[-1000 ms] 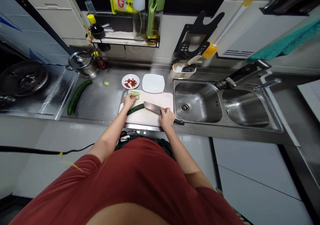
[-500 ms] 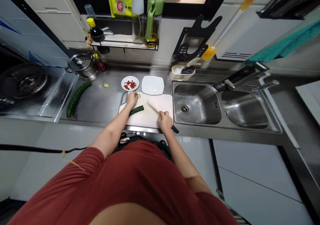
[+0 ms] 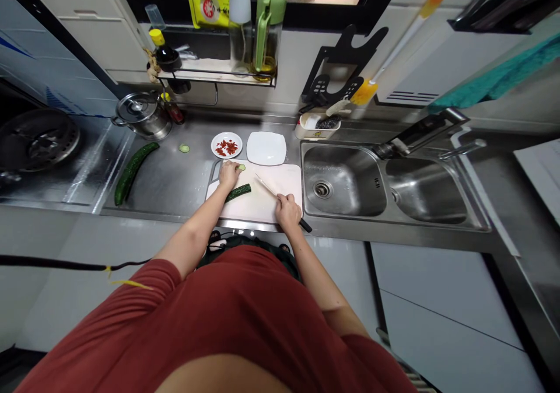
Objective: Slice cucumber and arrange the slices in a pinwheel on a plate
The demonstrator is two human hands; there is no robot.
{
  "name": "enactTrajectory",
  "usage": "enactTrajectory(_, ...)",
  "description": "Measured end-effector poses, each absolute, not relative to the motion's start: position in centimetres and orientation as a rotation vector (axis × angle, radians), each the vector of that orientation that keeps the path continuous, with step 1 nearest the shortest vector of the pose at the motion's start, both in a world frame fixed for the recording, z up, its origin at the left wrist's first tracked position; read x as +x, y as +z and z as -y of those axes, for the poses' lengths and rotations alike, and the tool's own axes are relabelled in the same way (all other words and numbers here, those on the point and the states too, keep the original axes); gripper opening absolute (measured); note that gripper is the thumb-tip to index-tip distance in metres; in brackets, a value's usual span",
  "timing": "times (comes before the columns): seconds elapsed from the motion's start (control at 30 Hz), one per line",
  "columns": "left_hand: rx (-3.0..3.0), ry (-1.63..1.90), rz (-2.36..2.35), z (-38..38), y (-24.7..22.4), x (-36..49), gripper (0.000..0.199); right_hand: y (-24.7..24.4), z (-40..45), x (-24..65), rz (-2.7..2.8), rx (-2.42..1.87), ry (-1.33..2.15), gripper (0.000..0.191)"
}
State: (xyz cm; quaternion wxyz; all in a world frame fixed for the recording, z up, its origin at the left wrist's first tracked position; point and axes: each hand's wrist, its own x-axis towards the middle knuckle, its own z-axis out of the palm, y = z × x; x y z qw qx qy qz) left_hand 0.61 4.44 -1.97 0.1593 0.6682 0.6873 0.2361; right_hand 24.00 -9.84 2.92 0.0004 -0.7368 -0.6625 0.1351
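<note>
Left hand sits narrow and curled on the white plastic cutting board, holding nothing I can make out, with its fingertips just beside a pale cucumber slice. Right hand is closed around the black handle of a kitchen knife. From where I'm watching, the steel blade shows as a thin line, so I read it as standing on edge, not lying flat, and its tip points up and left across the board.

The piece that matters is the short cucumber piece, lying on the board with its dark, glossy skin showing. Its long axis runs diagonally, low on the left and rising to the right, and its right end points toward the blade without touching it. The left hand is the nearer of the two, just beyond the piece, while the right hand sits farther off to the right, with the blade between them.

A longer, slightly curved cucumber lies on the stainless steel table left of the board, near a single loose slice. Beyond the board are a round white plate of red shreds and a bare square white plate.
</note>
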Motion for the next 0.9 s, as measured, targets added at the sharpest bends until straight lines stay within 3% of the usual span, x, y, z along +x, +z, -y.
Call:
enactTrajectory(0.53,1.938,0.474,-2.042,-4.3,-1.3,0.9,0.026,2.6,10.0,24.0,1.982,-2.279,0.527,0.036)
enactTrajectory(0.9,1.871,0.691,-2.020,-4.1,-1.5,0.2,0.033,2.4,10.5,24.0,1.882,-2.188,0.589,0.036)
